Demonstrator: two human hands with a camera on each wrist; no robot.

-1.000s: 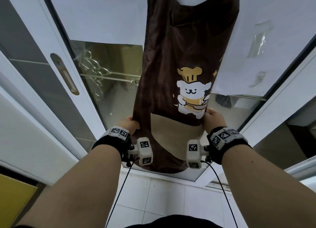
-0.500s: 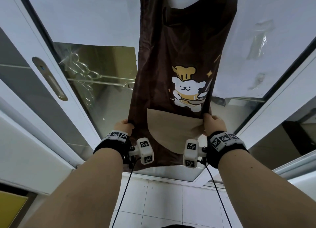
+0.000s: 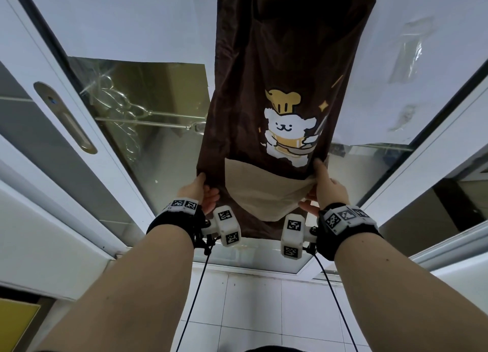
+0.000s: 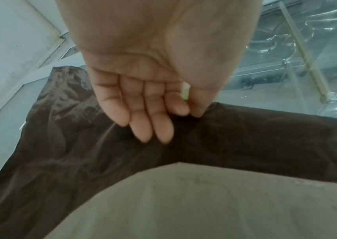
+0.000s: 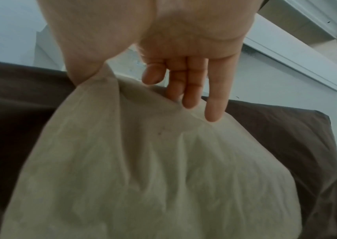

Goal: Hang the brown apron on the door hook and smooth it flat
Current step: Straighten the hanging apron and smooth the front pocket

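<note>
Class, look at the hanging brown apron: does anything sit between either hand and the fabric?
Nothing visible does. The left hand already pinches the brown apron at its left edge, and the right hand holds its right edge beside the tan pocket.

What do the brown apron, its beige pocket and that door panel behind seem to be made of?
Brown apron: thin woven cloth with a slight sheen; it creases softly. Beige pocket: matte cloth, perhaps cotton, bunching under the right hand. Door panel: glass, judging by its reflections, in a white frame.
</note>
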